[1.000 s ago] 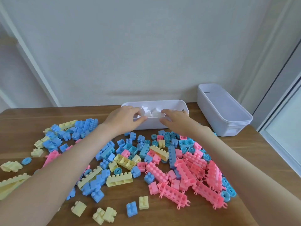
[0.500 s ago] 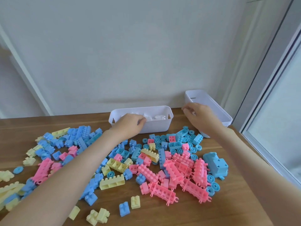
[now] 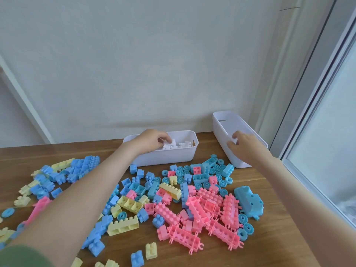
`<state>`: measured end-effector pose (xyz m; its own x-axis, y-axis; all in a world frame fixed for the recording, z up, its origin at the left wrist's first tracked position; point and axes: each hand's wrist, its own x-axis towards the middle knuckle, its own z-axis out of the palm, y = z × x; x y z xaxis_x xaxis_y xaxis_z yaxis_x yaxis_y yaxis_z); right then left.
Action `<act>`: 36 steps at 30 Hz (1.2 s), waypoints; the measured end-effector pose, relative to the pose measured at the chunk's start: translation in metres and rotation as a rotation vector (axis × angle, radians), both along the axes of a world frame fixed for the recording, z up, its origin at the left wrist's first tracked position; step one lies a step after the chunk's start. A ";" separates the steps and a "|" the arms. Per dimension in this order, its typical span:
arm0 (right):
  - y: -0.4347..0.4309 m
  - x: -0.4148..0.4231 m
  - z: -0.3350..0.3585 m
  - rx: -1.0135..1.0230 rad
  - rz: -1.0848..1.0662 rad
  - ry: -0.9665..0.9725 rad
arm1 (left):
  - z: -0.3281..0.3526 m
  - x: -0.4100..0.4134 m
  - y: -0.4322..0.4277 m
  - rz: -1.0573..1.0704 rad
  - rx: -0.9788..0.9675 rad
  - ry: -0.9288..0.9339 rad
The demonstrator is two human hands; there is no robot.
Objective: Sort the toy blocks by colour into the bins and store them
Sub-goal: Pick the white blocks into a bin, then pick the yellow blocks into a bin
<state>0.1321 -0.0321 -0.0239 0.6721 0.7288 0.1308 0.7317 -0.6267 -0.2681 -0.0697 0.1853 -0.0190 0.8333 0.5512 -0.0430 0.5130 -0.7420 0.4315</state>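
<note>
A white bin stands at the wall and holds white blocks. My left hand reaches into it, fingers curled over a white block. My right hand grips the near side wall of a stack of empty white bins at the back right, thumb outside and fingers over the rim. Loose on the wooden table lie pink blocks, blue blocks and yellow blocks, mixed together.
A large blue toy vehicle and several blue wheels lie right of the pink pile. The wall runs just behind the bins. A window frame borders the table's right edge.
My right hand left the middle bin and moved right onto the bin stack, taking hold of its wall. My left hand stayed in the middle bin. The view swung right.
</note>
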 end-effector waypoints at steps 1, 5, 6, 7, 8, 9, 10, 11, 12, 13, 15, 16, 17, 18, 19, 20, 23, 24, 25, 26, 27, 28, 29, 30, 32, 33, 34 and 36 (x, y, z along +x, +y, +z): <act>0.001 0.000 -0.001 -0.050 0.004 -0.010 | -0.003 0.003 0.000 0.021 0.005 -0.011; 0.005 -0.002 -0.002 -0.084 0.000 -0.044 | -0.011 0.016 -0.007 0.072 0.028 -0.058; 0.005 -0.001 -0.002 -0.063 -0.011 -0.022 | -0.011 0.019 -0.011 0.075 0.053 -0.059; 0.005 0.000 -0.002 -0.034 -0.025 0.014 | -0.012 0.022 -0.016 0.079 0.083 -0.070; 0.004 0.001 -0.002 0.001 -0.039 0.055 | -0.013 0.025 -0.021 0.088 0.122 -0.091; 0.003 0.002 -0.001 0.032 -0.048 0.086 | -0.012 0.026 -0.027 0.100 0.173 -0.123; 0.002 0.004 0.000 0.051 -0.056 0.103 | -0.011 0.027 -0.033 0.113 0.225 -0.157; 0.001 0.004 0.001 0.055 -0.065 0.112 | -0.008 0.028 -0.040 0.121 0.268 -0.190; 0.000 0.005 0.003 0.056 -0.073 0.118 | -0.005 0.029 -0.048 0.117 0.295 -0.221; 0.001 0.005 0.004 0.065 -0.083 0.128 | -0.001 0.031 -0.058 0.100 0.298 -0.248; 0.001 0.006 0.006 0.109 -0.103 0.163 | 0.006 0.038 -0.085 0.018 0.229 -0.297; 0.001 0.005 0.007 0.135 -0.112 0.182 | 0.008 0.043 -0.101 -0.039 0.168 -0.314; 0.001 0.005 0.008 0.157 -0.119 0.196 | 0.008 0.048 -0.117 -0.091 0.097 -0.318; 0.000 0.004 0.009 0.177 -0.124 0.212 | 0.008 0.055 -0.131 -0.131 0.029 -0.303; -0.001 0.004 0.009 0.192 -0.126 0.226 | 0.006 0.062 -0.144 -0.156 -0.016 -0.273; -0.002 0.003 0.010 0.205 -0.126 0.238 | 0.003 0.070 -0.153 -0.167 -0.033 -0.236; -0.003 0.004 0.011 0.243 -0.134 0.272 | -0.006 0.096 -0.172 -0.132 -0.018 -0.155; -0.003 0.005 0.011 0.246 -0.132 0.281 | -0.008 0.104 -0.178 -0.105 -0.017 -0.132; -0.004 0.005 0.012 0.239 -0.129 0.294 | -0.009 0.110 -0.182 -0.076 -0.014 -0.107; -0.005 0.006 0.013 0.229 -0.127 0.306 | -0.010 0.115 -0.185 -0.053 -0.009 -0.089; -0.007 0.006 0.014 0.220 -0.123 0.315 | -0.011 0.118 -0.187 -0.038 -0.006 -0.079; -0.008 0.007 0.014 0.211 -0.117 0.318 | -0.010 0.120 -0.187 -0.035 -0.006 -0.074; -0.009 0.008 0.014 0.204 -0.111 0.315 | -0.009 0.121 -0.187 -0.039 -0.010 -0.069; -0.010 0.009 0.014 0.194 -0.110 0.303 | -0.008 0.121 -0.186 -0.046 -0.022 -0.066; -0.012 0.009 0.014 0.179 -0.099 0.274 | -0.009 0.121 -0.187 -0.063 -0.052 -0.076; -0.012 0.009 0.014 0.180 -0.093 0.269 | -0.010 0.121 -0.187 -0.070 -0.069 -0.081; -0.013 0.010 0.014 0.182 -0.083 0.264 | -0.011 0.122 -0.187 -0.075 -0.086 -0.082; -0.016 0.010 0.015 0.169 -0.070 0.249 | -0.013 0.123 -0.185 -0.085 -0.102 -0.074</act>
